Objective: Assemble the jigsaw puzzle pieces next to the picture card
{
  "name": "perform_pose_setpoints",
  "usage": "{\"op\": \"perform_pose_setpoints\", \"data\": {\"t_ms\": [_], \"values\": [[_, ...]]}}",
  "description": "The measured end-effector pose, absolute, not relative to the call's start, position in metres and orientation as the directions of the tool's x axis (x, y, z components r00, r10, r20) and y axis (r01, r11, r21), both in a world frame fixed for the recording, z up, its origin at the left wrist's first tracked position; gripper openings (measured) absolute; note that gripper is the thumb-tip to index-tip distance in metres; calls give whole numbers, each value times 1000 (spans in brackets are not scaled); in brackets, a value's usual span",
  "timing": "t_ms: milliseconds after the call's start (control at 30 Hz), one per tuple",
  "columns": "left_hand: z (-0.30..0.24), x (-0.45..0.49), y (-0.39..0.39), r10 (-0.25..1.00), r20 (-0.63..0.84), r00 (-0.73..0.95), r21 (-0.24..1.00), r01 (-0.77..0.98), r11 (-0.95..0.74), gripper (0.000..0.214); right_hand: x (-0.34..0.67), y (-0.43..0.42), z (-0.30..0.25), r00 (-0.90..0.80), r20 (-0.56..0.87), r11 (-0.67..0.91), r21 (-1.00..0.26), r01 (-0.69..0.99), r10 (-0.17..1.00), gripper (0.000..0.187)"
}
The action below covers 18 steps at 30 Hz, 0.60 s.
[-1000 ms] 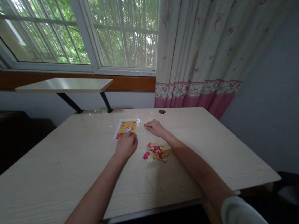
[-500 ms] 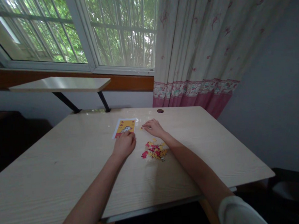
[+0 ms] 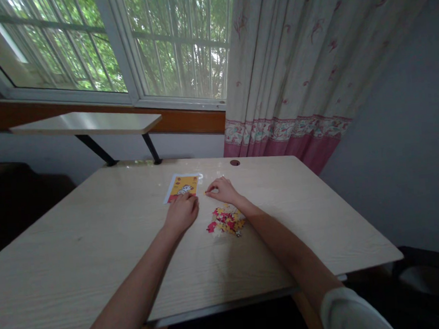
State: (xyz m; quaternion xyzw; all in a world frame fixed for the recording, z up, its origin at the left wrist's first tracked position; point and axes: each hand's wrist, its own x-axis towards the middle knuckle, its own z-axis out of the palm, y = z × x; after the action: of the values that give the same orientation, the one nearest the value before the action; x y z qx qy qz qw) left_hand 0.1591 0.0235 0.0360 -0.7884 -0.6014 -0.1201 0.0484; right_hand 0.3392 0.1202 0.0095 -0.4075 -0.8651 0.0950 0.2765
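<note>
My left hand [image 3: 183,211] lies with bent fingers over the lower edge of a yellow and red picture card [image 3: 186,182]. The card has a white border and a white cartoon figure, and its lower part is hidden by that hand. Just right of the card, my right hand [image 3: 222,190] pinches a small yellowish puzzle piece [image 3: 206,192] between thumb and finger, close to the tabletop. Nearer to me, below the right wrist, lies a loose pile of red, yellow and white puzzle pieces [image 3: 226,221].
The pale wooden desk [image 3: 82,244] has a round cable hole [image 3: 235,163] near its back edge. At the back left stands a raised shelf [image 3: 92,124] on black supports. Behind are a barred window and a floral curtain [image 3: 285,79]. A dark chair [image 3: 432,260] is at the right.
My right hand has shifted slightly left and toward me, bringing the small piece closer to the card. My left hand and the pile look the same.
</note>
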Motion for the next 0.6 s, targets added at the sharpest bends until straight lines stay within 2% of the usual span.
{"op": "perform_pose_setpoints", "data": {"t_ms": [600], "values": [[36,160,22,934,253,251,72,958,-277,32,342,119,10,-540,413,680,-445,583,733,14]]}}
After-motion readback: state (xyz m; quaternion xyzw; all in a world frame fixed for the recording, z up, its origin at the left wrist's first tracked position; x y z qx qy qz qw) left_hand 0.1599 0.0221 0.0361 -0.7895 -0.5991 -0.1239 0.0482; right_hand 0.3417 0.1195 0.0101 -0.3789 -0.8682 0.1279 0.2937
